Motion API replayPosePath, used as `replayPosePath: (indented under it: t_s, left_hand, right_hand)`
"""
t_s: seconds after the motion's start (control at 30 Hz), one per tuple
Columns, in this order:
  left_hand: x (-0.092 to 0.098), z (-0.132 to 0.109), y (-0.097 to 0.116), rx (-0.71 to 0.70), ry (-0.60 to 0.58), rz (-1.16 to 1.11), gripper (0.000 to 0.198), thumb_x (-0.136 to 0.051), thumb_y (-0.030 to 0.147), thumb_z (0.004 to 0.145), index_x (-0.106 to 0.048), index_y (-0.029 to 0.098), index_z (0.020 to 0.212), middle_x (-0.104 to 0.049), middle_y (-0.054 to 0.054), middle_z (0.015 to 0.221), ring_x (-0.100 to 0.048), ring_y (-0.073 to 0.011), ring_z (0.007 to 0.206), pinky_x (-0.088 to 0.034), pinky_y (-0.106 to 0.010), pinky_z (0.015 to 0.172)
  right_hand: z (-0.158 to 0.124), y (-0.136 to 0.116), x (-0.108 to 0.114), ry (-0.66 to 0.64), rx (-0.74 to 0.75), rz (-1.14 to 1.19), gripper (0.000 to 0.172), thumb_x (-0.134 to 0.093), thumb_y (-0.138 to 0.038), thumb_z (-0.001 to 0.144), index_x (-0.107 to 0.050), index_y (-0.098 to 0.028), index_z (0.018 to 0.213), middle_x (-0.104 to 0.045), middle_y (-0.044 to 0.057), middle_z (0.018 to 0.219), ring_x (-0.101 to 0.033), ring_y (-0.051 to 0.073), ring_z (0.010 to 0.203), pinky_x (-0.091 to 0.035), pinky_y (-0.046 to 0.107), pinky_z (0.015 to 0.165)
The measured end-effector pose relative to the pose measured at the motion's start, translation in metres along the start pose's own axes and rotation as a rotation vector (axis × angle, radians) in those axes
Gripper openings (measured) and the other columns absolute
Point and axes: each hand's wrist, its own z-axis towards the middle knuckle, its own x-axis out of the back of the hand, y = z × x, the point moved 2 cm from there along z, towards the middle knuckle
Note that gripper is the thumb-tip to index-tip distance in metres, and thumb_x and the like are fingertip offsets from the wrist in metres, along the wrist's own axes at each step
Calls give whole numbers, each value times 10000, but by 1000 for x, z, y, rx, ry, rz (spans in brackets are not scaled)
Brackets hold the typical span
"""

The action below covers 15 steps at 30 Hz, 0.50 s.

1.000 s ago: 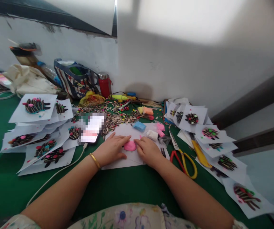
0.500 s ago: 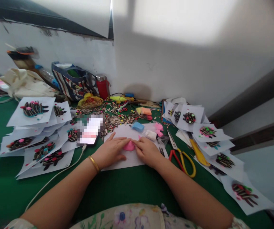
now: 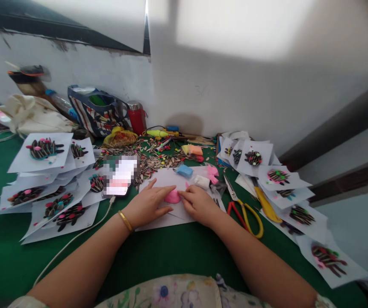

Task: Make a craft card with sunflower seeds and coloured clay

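A flattened, rounded piece of pink modelling clay point(image 3: 172, 197) lies on a white sheet of paper point(image 3: 158, 223) in front of me. My left hand point(image 3: 150, 204) rests over the left part of the paper, fingers stretched out and thumb apart, its fingertips at the clay's upper left edge. At the clay's right edge is my right hand point(image 3: 198, 204), fingers curled with the tips together against the clay. A small pink bit shows just above the right fingers. Packs of blue clay point(image 3: 184, 171), white clay point(image 3: 202, 182) and pink clay point(image 3: 213, 172) sit at the sheet's far edge.
Scissors point(image 3: 242, 207) and a yellow-handled cutter point(image 3: 266, 204) lie to the right. Sheets with seed-covered animals point(image 3: 44, 149) are stacked on both sides. A phone point(image 3: 121, 177) with a cable sits left, before scattered sunflower seeds point(image 3: 148, 162). A red flask point(image 3: 136, 119) stands behind.
My left fingers have lifted and drawn back slightly from the clay, so more of it shows. The right hand stays at its right edge. The view has shifted a little.
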Motion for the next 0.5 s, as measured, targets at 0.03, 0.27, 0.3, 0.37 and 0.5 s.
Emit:
replayPosePath:
  t_s: [0.03, 0.27, 0.3, 0.37, 0.5]
  left_hand:
    - [-1, 0, 0, -1, -8, 1, 641, -598, 386, 869, -338, 251, 1440, -559, -71, 1377, -537, -226, 1243, -90, -503, 1198]
    - [-3, -1, 3, 15, 35, 21, 582, -607, 367, 859, -417, 215, 1387, -555, -104, 1366, -506, -241, 1263, -184, -505, 1180]
    - [-2, -1, 4, 16, 60, 22, 578, -603, 371, 860, -420, 212, 1385, -556, -106, 1361, -504, -241, 1261, -210, -497, 1174]
    - [-2, -1, 7, 15, 86, 24, 574, -600, 369, 860, -422, 209, 1383, -578, -102, 1324, -524, -235, 1227, -246, -480, 1165]
    - [-5, 2, 14, -9, 21, 46, 569, -632, 350, 832, -451, 216, 1354, -608, -88, 1277, -543, -240, 1190, -239, -502, 1165]
  right_hand:
    - [-1, -1, 0, -10, 15, -12, 353, -484, -214, 922, -623, -176, 1243, -576, 91, 961, -528, 189, 897, -425, 315, 822]
    - [-2, -3, -1, -19, 13, -47, 387, -481, -222, 916, -590, -164, 1282, -587, 108, 1004, -531, 205, 931, -437, 326, 838]
    - [-1, -2, -1, -19, 1, -36, 408, -482, -217, 910, -566, -154, 1305, -589, 109, 1015, -534, 206, 942, -439, 328, 853]
    - [-1, -1, -1, -21, -19, -30, 452, -486, -205, 898, -520, -138, 1344, -592, 109, 1028, -537, 209, 955, -438, 334, 877]
    - [0, -1, -3, -28, -47, -53, 429, -466, -202, 904, -533, -131, 1322, -587, 111, 1034, -531, 209, 956, -429, 327, 869]
